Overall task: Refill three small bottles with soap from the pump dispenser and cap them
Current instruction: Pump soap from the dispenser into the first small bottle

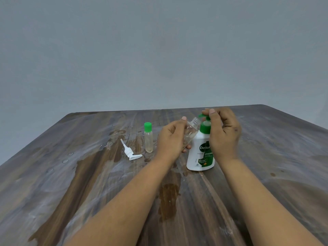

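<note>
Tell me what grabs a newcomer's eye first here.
The two hands at centre: the left hand tilts an uncapped clear bottle toward the nozzle of the Dettol dispenser, while the right hand has fingers on its green pump. Left of them stand a green-capped bottle and a loose white pump on the wet table.

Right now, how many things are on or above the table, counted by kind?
Small bottles: 2, one capped, one open in the left hand
Pump dispenser: 1, right hand on its pump
Loose white pump: 1
Total: 4
</note>
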